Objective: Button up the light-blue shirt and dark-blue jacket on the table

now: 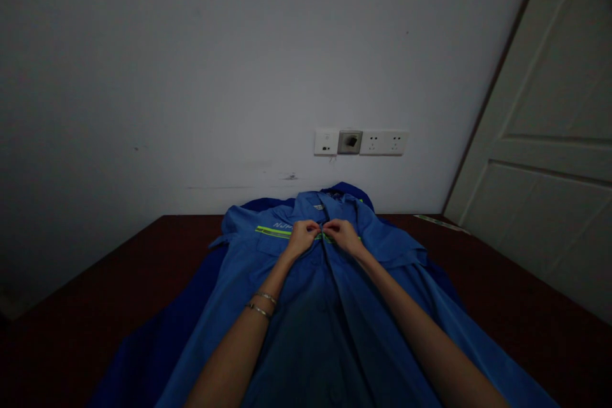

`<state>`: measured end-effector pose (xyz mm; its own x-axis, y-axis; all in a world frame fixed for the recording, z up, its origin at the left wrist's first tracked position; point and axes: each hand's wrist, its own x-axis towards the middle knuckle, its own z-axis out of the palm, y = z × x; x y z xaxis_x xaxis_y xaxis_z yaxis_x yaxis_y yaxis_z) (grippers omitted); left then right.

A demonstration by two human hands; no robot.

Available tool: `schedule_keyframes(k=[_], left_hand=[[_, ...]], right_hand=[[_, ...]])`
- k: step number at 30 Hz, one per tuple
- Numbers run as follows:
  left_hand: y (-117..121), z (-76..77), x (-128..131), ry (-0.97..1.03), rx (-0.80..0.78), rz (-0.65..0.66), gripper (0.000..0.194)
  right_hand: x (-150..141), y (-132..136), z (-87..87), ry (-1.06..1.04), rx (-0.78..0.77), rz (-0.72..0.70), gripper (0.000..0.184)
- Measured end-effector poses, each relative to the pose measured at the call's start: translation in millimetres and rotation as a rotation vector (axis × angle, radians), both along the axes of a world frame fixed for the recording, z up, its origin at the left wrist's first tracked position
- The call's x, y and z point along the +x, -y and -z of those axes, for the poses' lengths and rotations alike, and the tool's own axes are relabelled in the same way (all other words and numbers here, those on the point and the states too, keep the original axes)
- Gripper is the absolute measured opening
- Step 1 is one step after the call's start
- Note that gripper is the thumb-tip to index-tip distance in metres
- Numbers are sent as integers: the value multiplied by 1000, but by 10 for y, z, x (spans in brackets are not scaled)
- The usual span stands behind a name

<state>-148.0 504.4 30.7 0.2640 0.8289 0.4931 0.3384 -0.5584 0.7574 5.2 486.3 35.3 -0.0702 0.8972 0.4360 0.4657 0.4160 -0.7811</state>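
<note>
A light blue work jacket (287, 280) with a yellow-green chest stripe and white lettering lies face up, collar towards the wall. My left hand (303, 236) pinches the jacket's front edge at chest height. Close beside it, almost fingertip to fingertip, my right hand (342, 234) pinches the other front edge. Whatever small fastener may sit between the fingertips is too small to make out. Below the hands the two front edges run down side by side. Two bracelets (262, 305) circle my left wrist.
Darker blue clothing (157, 338) lies under the jacket and shows at its sides and top. All rests on a dark red surface (143, 268) against a grey wall with sockets (382, 143). A panelled door (545, 140) stands at the right, near a flat strip (442, 224).
</note>
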Motion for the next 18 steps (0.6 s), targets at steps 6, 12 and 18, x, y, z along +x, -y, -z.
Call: schedule_keyframes(k=[6,12,18], left_hand=[[13,-17,14,59,-22,-16,9],[-1,3,16,89,-31,5,8],[14,-5,27,65,-56,43,9]], right_hand=[[-20,51,-28,81,128,11,18],[-31,45,-29,47,65,37,17],[-10,41,-52,-22,41,17,25]])
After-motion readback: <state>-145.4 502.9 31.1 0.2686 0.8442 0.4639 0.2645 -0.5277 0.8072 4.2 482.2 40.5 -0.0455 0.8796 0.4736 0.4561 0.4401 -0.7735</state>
